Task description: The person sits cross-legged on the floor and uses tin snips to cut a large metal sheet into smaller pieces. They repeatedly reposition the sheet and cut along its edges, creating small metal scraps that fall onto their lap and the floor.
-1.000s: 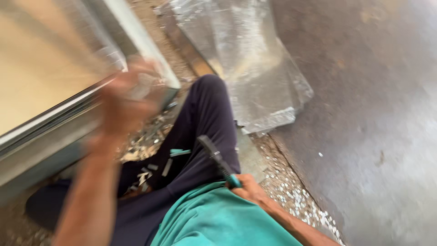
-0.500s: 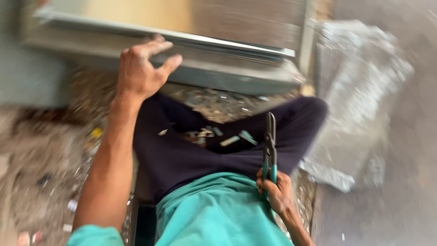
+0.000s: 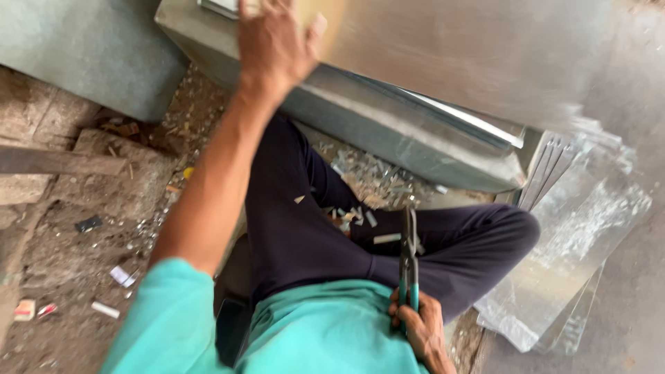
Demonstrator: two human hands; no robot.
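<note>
your left hand [image 3: 273, 45] grips the top edge of the folded sheet-metal duct [image 3: 409, 138] standing just beyond your crossed legs, fingers wrapped over it. your right hand [image 3: 419, 325] rests at your lap, fingers closed around the green handles of tin snips [image 3: 409, 260], blades pointing away. flat metal sheets [image 3: 575, 256] lie on the floor to your right.

Dirt and concrete floor [image 3: 55, 235] strewn with small metal offcuts [image 3: 367, 180]; stacked shiny metal sheets [image 3: 575, 249] at right, probably a flat stone slab [image 3: 118, 166] at left.
</note>
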